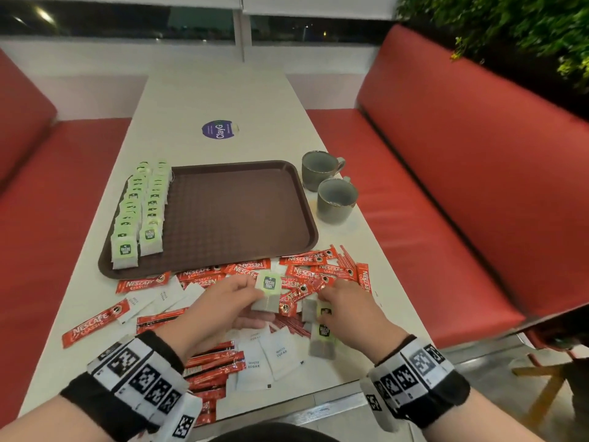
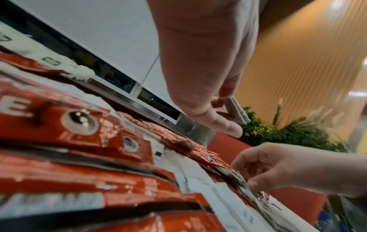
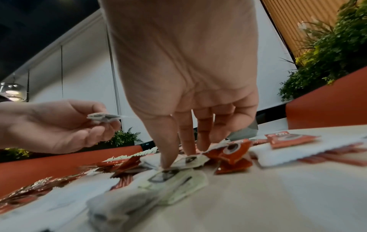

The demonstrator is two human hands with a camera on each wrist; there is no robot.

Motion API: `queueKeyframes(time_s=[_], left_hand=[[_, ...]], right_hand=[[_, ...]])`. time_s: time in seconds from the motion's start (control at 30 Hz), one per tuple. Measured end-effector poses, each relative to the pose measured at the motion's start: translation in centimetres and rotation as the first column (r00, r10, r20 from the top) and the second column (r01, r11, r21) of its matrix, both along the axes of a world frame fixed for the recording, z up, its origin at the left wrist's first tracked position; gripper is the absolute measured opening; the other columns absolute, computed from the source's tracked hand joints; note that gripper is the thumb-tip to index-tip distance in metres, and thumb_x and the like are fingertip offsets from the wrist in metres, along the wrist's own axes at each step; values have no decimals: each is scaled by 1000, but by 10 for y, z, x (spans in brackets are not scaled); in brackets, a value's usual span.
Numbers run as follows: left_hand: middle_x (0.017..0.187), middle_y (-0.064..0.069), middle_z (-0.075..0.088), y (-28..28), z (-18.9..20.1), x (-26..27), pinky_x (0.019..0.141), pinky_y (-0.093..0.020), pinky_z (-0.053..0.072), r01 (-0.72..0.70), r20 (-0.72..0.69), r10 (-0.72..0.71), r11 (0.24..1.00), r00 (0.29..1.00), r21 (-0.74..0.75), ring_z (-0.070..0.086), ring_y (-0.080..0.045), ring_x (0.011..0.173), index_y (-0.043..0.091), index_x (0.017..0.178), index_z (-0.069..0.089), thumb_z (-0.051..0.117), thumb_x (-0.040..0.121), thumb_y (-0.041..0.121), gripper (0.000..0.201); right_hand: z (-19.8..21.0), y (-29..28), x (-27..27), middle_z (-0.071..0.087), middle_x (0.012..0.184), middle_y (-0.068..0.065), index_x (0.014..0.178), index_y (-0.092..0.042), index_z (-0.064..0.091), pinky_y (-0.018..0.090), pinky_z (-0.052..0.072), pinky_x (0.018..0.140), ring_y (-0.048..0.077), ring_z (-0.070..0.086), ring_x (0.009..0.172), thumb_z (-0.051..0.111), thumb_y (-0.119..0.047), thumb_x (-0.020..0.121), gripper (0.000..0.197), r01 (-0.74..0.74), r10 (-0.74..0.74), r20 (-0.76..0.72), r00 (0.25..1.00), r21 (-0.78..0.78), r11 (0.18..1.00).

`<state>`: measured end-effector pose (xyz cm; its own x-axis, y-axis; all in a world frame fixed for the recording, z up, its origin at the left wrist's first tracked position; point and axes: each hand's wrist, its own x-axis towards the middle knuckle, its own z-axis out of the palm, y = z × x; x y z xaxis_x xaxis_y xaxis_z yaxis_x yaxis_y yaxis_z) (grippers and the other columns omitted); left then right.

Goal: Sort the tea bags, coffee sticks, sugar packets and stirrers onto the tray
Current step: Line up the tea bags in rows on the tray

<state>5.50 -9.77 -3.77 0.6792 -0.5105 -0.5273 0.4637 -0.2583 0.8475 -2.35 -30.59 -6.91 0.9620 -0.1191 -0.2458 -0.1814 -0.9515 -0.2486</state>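
My left hand (image 1: 251, 298) pinches a green-labelled tea bag (image 1: 268, 293) above the pile, its thumb on top; the left wrist view shows that tea bag (image 2: 237, 109) edge-on. My right hand (image 1: 331, 301) reaches down with straight fingertips (image 3: 166, 163) touching a tea bag (image 1: 324, 312) that lies among the packets. Another tea bag (image 1: 323, 341) lies just in front of it. The brown tray (image 1: 239, 212) carries two rows of tea bags (image 1: 140, 212) along its left side. Red coffee sticks (image 1: 306, 272) and white sugar packets (image 1: 274, 355) are scattered over the near table.
Two grey cups (image 1: 322, 170) (image 1: 336, 199) stand right of the tray. A round purple sticker (image 1: 220, 130) is on the far table. Red benches (image 1: 446, 186) run along both sides. The table's front edge is near my wrists.
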Motion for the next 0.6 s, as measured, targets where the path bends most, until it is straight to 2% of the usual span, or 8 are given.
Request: queueKeyframes(time_s=[0.1, 0.2, 0.33, 0.43, 0.6], left_hand=[[107, -22, 64, 8, 2, 5, 74, -37, 60, -152, -133, 135, 981, 982, -123, 70, -33, 92, 3, 103, 49, 41, 98, 9, 11], [107, -25, 65, 14, 1, 10, 71, -40, 59, -237, -221, 191, 950, 956, -203, 69, -33, 89, 4, 117, 50, 38, 95, 5, 25], [98, -22, 63, 13, -2, 15, 66, -37, 56, -176, -171, 151, 974, 974, -142, 62, -26, 75, 6, 121, 48, 36, 93, -3, 32], [101, -21, 60, 10, 0, 15, 67, -37, 53, -109, -112, 101, 992, 989, -67, 58, -25, 78, 10, 120, 49, 38, 95, 0, 28], [109, -19, 61, 2, 0, 11, 72, -34, 56, -33, -28, 34, 999, 999, 35, 59, -24, 84, 17, 120, 50, 48, 95, 7, 27]], right_hand=[[-1, 1, 3, 51, 116, -1, 119, -21, 57, 34, 43, 87, 23, 48, 111, 58, -25, 89, 31, 6, -6, -20, 1000, -4, 1000], [-2, 1, 5, 50, 114, -2, 114, -22, 59, 32, 43, 88, 22, 47, 111, 60, -24, 88, 26, 4, -4, -23, 1000, 2, 1000], [-1, 1, 5, 50, 119, -3, 121, -24, 54, 33, 42, 91, 21, 45, 114, 60, -26, 87, 34, 16, -15, -41, 999, 27, 999], [-1, 1, 4, 49, 123, -3, 124, -25, 52, 36, 41, 95, 21, 44, 117, 59, -27, 88, 37, 14, -13, -50, 999, 20, 1000], [-2, 1, 2, 51, 119, -2, 117, -23, 55, 35, 40, 91, 22, 45, 113, 58, -29, 88, 29, -2, 2, -39, 999, -14, 1000]])
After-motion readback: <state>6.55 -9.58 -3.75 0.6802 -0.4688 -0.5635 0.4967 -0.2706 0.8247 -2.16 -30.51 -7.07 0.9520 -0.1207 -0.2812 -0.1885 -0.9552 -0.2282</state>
